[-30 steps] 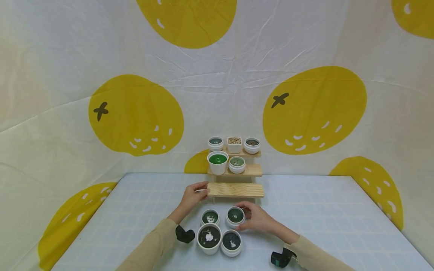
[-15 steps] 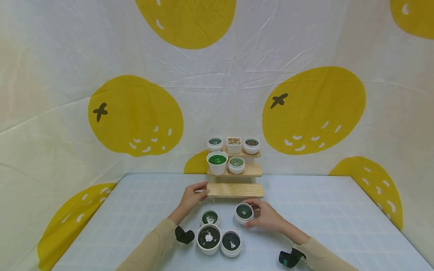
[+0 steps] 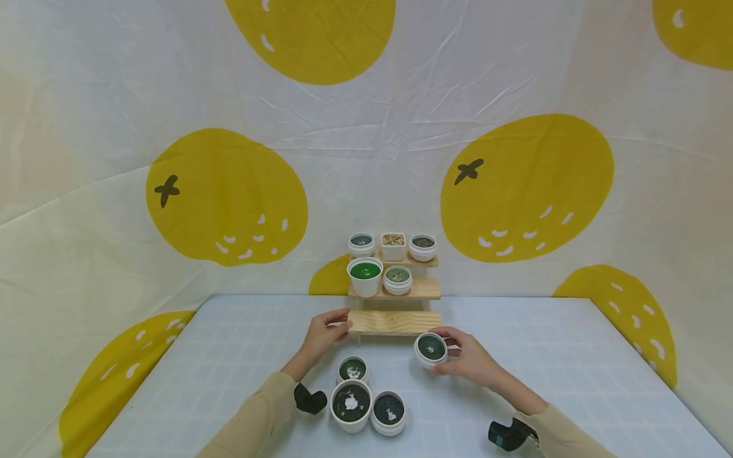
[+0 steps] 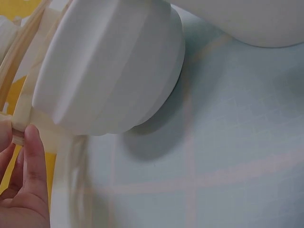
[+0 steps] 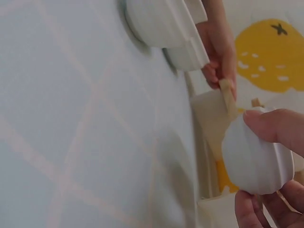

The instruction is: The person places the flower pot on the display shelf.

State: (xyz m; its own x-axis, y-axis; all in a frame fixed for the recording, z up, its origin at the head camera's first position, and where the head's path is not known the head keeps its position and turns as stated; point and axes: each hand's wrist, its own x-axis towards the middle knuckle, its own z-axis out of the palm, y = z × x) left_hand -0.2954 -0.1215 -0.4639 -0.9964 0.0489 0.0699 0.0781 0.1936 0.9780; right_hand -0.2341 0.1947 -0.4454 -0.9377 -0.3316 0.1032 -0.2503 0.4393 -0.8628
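Note:
Between its thumb and fingers my right hand [image 3: 475, 364] grips a small white round pot [image 3: 431, 350] with a dark green filling. The right wrist view shows this pot [image 5: 254, 154] lifted above the cloth, its shadow falling below. My left hand [image 3: 319, 336] pinches the left end of the lowest step of a three-step wooden stand [image 3: 395, 322]; the left wrist view shows thumb and fingers [image 4: 34, 164] at the plank's edge. On the table between my forearms stand a larger white cup [image 3: 351, 405] and two small white pots, one behind it [image 3: 352, 369] and one beside it [image 3: 388, 410].
The stand's middle step carries a bright green cup [image 3: 365, 272] and a pale green pot [image 3: 397, 280]. Along its top step are two round pots and a square pot [image 3: 393, 245]. A pale blue checked cloth [image 3: 229, 356] covers the table. Behind hangs a patterned curtain [image 3: 372, 178].
My right hand has carried the dark green pot away from the group, rightward and slightly toward the stand's right front corner. The left hand has stayed on the stand.

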